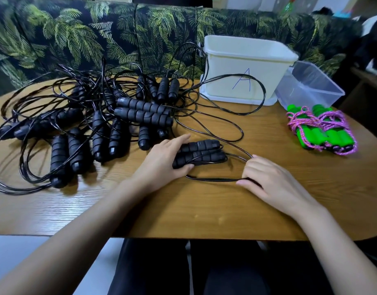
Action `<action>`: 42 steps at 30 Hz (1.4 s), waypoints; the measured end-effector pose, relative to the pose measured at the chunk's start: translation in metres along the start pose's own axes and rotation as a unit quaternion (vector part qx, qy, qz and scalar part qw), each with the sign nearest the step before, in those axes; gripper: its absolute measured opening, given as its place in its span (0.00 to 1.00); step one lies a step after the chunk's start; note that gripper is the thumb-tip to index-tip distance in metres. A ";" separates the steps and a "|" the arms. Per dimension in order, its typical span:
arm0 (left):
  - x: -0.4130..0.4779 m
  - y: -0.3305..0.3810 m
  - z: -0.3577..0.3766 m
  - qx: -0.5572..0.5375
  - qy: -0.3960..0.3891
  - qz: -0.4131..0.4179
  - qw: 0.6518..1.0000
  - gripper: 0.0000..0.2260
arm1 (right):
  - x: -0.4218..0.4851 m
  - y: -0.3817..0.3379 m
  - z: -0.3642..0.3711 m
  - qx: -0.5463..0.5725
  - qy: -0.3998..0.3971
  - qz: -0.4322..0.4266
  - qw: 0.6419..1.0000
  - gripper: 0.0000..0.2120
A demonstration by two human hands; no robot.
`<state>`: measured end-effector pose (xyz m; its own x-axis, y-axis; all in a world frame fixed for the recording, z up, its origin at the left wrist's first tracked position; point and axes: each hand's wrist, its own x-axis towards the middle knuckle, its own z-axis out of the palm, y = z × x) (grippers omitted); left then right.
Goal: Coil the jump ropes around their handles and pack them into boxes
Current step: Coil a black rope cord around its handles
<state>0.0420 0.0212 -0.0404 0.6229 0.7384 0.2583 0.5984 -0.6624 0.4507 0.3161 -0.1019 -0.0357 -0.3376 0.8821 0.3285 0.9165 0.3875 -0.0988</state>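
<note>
Black foam-handled jump rope (196, 160) is the one in work; its two ribbed handles (201, 149) lie side by side on the round wooden table (204, 209), just right of the tangled pile of black ropes (87, 124); my left hand (168, 158) is clamped round the butt end of the pair, thumb below, fingers over; my right hand (266, 177) is closed on the thin black cord (213, 179), just beside the handles' cord end; a short loop lies on the table between the two hands; remaining cord trails back toward the white plastic box marked A (247, 81).

Step as I read it: first wraps round the handles; keep the pair squeezed parallel so it doesn't scissor; feed cord through right fingers under light tension; lay turns side by side, no crossing; draw slack slowly, since the trailing loops could snag the pile; leave a tail to tuck.

Green-handled ropes with pink cord (324, 130) sit bundled at right, beside the clear plastic tub (311, 86); can't see inside box A.
</note>
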 end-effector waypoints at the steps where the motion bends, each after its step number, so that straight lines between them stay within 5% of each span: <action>1: 0.000 -0.001 0.002 0.005 0.004 0.003 1.000 0.32 | 0.001 0.003 0.000 -0.006 -0.003 0.000 1.000 0.19; 7: 0.002 -0.002 0.009 0.133 -0.008 0.021 0.991 0.30 | 0.007 0.015 0.000 -0.091 0.029 -0.035 0.995 0.16; 12: 0.002 -0.004 0.009 0.112 -0.013 0.039 0.993 0.33 | 0.001 0.026 -0.001 -0.114 0.036 -0.026 0.992 0.19; 17: 0.006 -0.006 -0.019 -0.012 0.040 0.044 0.998 0.32 | -0.004 0.040 -0.006 -0.049 0.042 0.004 0.998 0.20; 23: -0.004 -0.003 -0.058 -0.022 0.022 0.112 0.993 0.30 | 0.033 0.048 -0.018 0.122 0.069 0.105 0.985 0.12; 27: -0.017 0.027 -0.066 0.109 -0.021 0.238 0.965 0.28 | 0.083 0.033 -0.033 0.160 0.025 0.208 0.965 0.09; 30: -0.027 0.053 -0.062 0.244 0.016 0.284 0.927 0.28 | 0.123 0.010 -0.044 0.117 0.034 0.192 0.974 0.12; 35: -0.031 0.044 -0.050 0.314 0.044 0.215 0.924 0.24 | 0.142 -0.036 -0.068 0.086 0.160 0.121 0.976 0.14; 42: -0.022 0.020 -0.063 0.322 0.079 0.052 0.942 0.23 | 0.085 -0.089 -0.072 0.074 0.160 0.099 0.979 0.14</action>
<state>0.0085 -0.0005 0.0167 0.6423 0.6412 0.4199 0.7520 -0.6333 -0.1831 0.2215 -0.0802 0.0687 -0.0508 0.8238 0.5645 0.9078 0.2737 -0.3177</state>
